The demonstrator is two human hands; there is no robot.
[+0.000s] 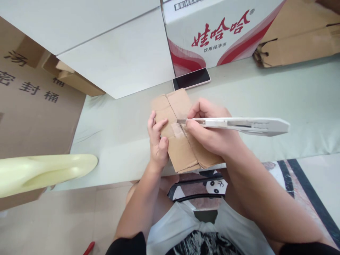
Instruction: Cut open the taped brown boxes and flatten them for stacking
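Observation:
A small brown cardboard box [183, 152] lies in front of me on a pale green surface, its top seam running lengthwise with clear tape across the middle. My left hand [158, 141] grips the box's left side, thumb and fingers curled over its top edge. In my right hand [212, 127] is a white utility knife [247, 125], pinched near its front end. The blade's tip meets the seam beside the tape. Behind the box lies a phone [191, 78] with a dark screen.
White boxes [119, 53] and a red-and-white water carton [220, 39] stand at the back. A folded brown carton [297, 46] is at back right, a large brown carton [34, 113] at left. A pale yellow smooth object [66, 164] juts in from the left edge.

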